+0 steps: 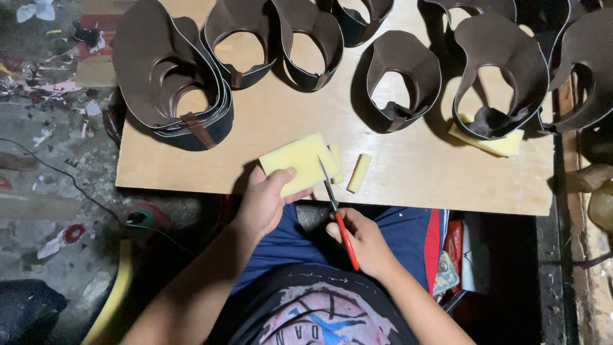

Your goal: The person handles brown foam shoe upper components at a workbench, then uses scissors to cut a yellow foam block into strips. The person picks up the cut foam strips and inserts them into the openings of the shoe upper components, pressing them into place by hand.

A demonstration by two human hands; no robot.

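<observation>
Foam sheet [299, 162], pale yellow, sits at the desk's [408, 172] lower edge near frame centre, pinned flat under the left hand [263, 203]. The right hand [363, 241] grips red-handled scissors [337, 217], blades at the sheet's right side beside two cut strips [359, 172]. A clean cut likely needs steady pressure and blades kept parallel to the edge. Brown leather uppers [171, 76] line the top.
</observation>
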